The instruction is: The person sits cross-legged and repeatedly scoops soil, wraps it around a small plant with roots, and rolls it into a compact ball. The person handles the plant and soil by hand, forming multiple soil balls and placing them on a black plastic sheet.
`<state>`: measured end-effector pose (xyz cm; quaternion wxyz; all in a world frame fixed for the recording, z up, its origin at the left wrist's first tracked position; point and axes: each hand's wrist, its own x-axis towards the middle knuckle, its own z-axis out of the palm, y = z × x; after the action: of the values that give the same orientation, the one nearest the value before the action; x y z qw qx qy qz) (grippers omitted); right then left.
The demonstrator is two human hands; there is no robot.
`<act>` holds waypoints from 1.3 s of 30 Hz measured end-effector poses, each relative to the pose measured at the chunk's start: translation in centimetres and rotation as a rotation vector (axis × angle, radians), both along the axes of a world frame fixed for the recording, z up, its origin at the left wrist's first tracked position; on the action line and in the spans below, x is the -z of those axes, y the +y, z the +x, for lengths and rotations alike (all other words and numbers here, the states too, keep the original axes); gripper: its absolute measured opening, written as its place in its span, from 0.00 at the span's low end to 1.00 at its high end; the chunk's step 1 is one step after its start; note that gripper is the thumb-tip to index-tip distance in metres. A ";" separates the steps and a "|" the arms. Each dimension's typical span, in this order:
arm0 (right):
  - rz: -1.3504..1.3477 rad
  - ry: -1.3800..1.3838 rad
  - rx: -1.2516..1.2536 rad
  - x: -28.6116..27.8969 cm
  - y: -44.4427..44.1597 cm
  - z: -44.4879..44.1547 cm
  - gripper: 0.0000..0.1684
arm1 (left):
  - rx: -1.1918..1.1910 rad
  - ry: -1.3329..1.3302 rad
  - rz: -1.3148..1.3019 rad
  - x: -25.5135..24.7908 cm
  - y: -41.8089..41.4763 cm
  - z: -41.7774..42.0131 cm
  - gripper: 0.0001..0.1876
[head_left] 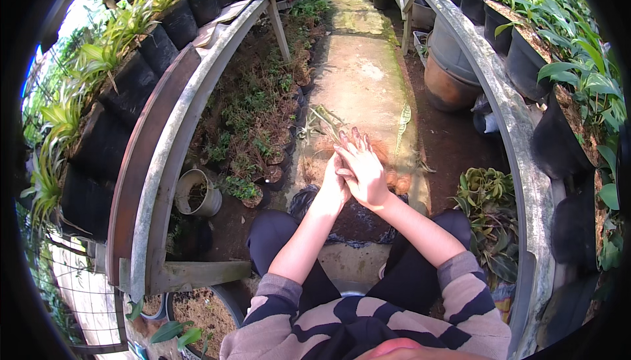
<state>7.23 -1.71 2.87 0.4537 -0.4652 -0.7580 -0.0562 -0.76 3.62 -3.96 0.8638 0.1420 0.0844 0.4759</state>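
Observation:
My left hand (336, 180) and my right hand (367, 176) are pressed together in front of me, the right lying over the left. Dark soil smears the fingertips. The right fingers are stretched out and slightly apart; most of the left hand's fingers are hidden, and so is anything between the palms. Below my wrists, between my knees, sits a black plastic bag (304, 201) with dark soil (362, 219) in it. Just beyond my fingers, a bunch of pale green plant stems (323, 119) lies on the concrete path. Reddish-brown fibre (380, 151) is partly hidden behind my hands.
Orange-brown round pieces (402, 184) and a patterned long leaf (404, 119) lie on the path (362, 76). A dirty white bucket (198, 193) stands left, near low potted plants (246, 162). Raised benches (170, 128) with black pots (527, 64) flank both sides. Leafy plants (488, 217) stand right.

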 end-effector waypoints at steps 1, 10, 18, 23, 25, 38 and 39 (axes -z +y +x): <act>-0.004 0.014 -0.002 -0.1 -0.1 -0.1 0.25 | -0.015 0.012 0.012 0.2 -0.1 0.1 0.23; -0.222 0.341 -0.064 -1.2 -0.8 -1.5 0.24 | -0.026 0.197 -0.071 -6.9 -3.2 -2.3 0.16; 0.093 0.451 0.055 -1.0 -5.8 -2.2 0.20 | -0.109 0.517 0.026 -8.4 -8.3 -1.9 0.09; -0.134 1.090 -0.239 -0.4 -9.1 -2.4 0.28 | -0.033 0.416 -0.249 -7.4 -10.9 -1.6 0.13; -0.169 1.034 -0.088 1.0 -9.6 -2.6 0.25 | -0.049 0.509 -0.210 -5.9 -12.2 -1.1 0.14; -0.290 1.667 -0.140 3.3 -13.5 -1.0 0.26 | -0.147 0.315 -0.110 -3.1 -15.3 0.5 0.13; -0.237 1.604 -0.070 2.6 -13.9 -1.4 0.25 | -0.145 0.335 -0.150 -3.1 -15.4 0.4 0.13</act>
<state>5.79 -15.58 0.22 0.8082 -0.3850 -0.2172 0.3891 -0.36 -11.75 -0.84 0.8094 0.1480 0.2723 0.4988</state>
